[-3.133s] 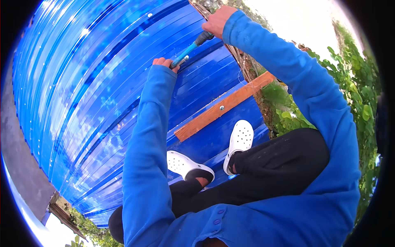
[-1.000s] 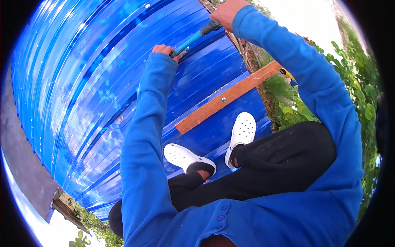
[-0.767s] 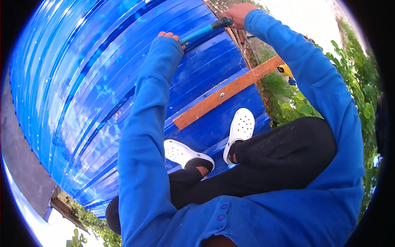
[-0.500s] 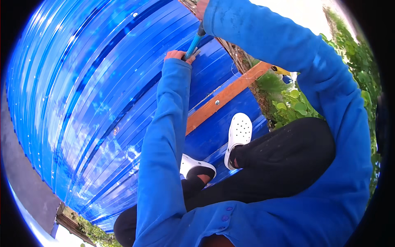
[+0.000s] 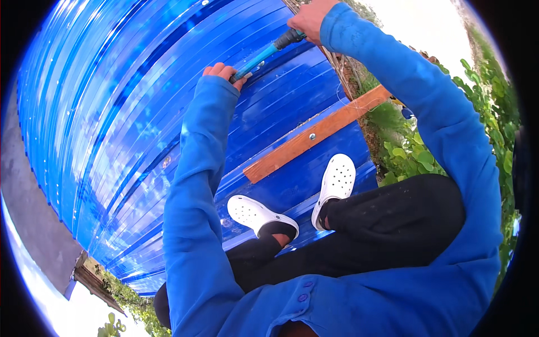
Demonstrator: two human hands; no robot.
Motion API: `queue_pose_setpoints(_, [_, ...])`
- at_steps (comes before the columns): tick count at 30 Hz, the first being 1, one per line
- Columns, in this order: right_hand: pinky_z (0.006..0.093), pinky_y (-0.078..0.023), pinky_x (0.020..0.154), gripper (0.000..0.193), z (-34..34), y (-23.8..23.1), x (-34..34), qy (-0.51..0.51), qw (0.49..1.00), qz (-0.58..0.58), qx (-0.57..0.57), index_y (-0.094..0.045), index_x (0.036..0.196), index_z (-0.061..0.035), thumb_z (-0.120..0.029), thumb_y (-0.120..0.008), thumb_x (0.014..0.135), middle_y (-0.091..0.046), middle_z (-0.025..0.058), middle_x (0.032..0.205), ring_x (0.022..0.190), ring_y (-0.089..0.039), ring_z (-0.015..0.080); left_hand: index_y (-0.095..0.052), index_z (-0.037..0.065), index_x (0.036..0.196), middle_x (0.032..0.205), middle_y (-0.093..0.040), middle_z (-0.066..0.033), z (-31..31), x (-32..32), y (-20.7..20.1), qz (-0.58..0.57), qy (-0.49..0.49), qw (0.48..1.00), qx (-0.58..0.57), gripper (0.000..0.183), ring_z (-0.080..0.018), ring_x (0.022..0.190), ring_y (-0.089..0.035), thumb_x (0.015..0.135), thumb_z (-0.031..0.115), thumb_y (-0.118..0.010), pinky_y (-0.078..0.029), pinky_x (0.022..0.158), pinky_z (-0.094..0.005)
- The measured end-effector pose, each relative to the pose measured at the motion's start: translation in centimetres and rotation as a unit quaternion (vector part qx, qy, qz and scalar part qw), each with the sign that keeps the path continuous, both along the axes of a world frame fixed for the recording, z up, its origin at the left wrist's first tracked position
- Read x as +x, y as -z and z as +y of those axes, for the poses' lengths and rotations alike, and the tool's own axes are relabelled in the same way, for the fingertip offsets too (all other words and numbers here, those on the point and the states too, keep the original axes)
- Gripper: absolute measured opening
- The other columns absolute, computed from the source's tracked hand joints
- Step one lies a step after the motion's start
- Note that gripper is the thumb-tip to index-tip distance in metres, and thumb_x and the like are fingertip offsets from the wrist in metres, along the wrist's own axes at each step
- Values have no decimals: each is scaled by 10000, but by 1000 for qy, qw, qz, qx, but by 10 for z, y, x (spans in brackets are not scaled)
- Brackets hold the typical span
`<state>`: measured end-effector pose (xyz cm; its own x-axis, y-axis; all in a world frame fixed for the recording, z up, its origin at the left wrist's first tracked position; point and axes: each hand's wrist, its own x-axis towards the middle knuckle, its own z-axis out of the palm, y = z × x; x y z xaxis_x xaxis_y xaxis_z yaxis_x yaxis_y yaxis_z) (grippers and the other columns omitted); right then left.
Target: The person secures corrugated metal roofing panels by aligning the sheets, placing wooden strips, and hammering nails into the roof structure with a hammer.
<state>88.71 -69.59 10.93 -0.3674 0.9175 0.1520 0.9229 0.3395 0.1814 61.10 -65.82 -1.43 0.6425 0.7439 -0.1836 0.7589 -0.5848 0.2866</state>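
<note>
A blue tube [image 5: 261, 58] with a dark grey sleeve [image 5: 288, 39] near its far end slants over the blue ribbed metal sheeting. My left hand [image 5: 221, 72] is closed round its near, lower-left end, the fingers over the top. At the upper right, my right hand [image 5: 313, 20] wraps the other end just beyond the grey sleeve. What lies under my right palm is hidden. The sheeting [image 5: 140, 112] spreads below both hands, with screw heads along its ribs.
A wooden plank [image 5: 292, 147] with a bolt lies across the sheeting, ahead of my white clogs [image 5: 338, 175]. The sheeting's right edge runs beside leafy plants [image 5: 412, 154] and a rough brown strip. A grey surface [image 5: 36, 180] borders it at the left.
My left hand has moved left and my right hand right, so more of the tube shows between them. The tube lies at a flatter slant. The view has shifted slightly.
</note>
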Motion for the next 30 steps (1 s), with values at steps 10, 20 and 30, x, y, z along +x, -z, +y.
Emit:
queue_pose_setpoints(10, [553, -353, 1037, 364, -8, -12, 23, 8, 999, 32, -3, -623, 1176, -72, -309, -571, 905, -587, 162, 1232, 1164, -548, 313, -703, 92, 900, 886, -621, -68, 3, 30, -9, -33, 55, 995, 81, 213, -312, 916, -569, 755, 212, -802, -481, 803, -393])
queue_pose_setpoints(20, [564, -377, 1001, 346, -9, -32, -11, 22, 999, -10, -23, -644, 1131, -63, -313, -560, 907, -616, 151, 1146, 1101, -575, 306, -691, 86, 806, 788, -605, -62, -1, 13, 18, -174, -18, 982, 63, 244, -291, 802, -566, 714, 254, -841, -479, 710, -424])
queue_pose_setpoints(30, [578, -351, 1018, 456, -14, -12, 18, -8, 999, 3, -34, -584, 1247, -86, -385, -565, 903, -547, 165, 1259, 1207, -506, 300, -702, 87, 849, 864, -626, -74, 8, 24, 0, -59, 103, 988, 103, 234, -293, 888, -569, 756, 279, -798, -488, 789, -406])
